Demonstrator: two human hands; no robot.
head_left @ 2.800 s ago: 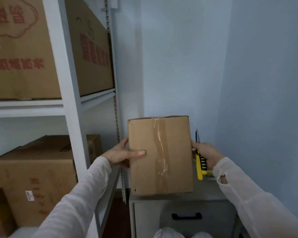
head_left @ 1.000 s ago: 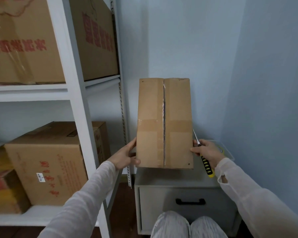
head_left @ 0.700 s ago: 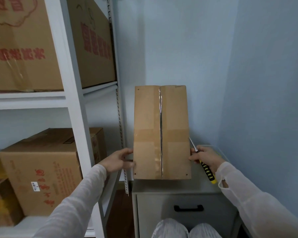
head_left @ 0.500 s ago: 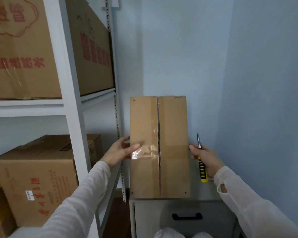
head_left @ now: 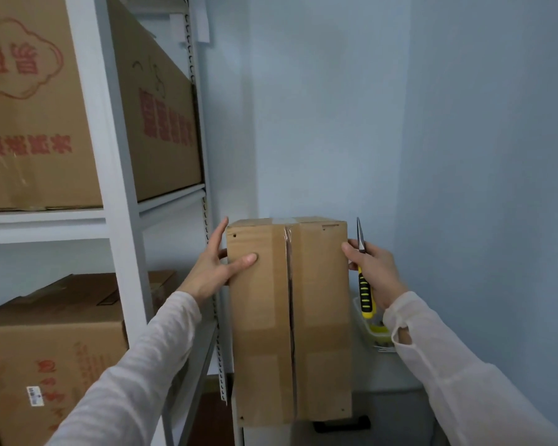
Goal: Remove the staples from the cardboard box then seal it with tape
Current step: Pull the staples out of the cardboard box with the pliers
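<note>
A plain brown cardboard box [head_left: 319,317] lies on the grey cabinet with its flap side up; a centre seam runs along it and clear tape shows beside it. My left hand [head_left: 218,268] grips the box's far left edge, thumb on top. My right hand [head_left: 372,270] steadies the far right edge while holding pointed pliers [head_left: 363,272] with a yellow-and-black handle, tips pointing up. No staples are clearly visible; small holes mark the corners.
A white metal shelf rack [head_left: 116,220] stands at the left, holding large printed cartons [head_left: 39,101] above and another carton [head_left: 52,342] below. The grey cabinet [head_left: 387,381] has a black drawer handle. A small clear tray [head_left: 376,329] sits behind my right wrist. Blue walls close the corner.
The box was held up on end with its seam facing me; it has tipped down onto the cabinet. Both hands stayed at its sides, the pliers still in my right hand.
</note>
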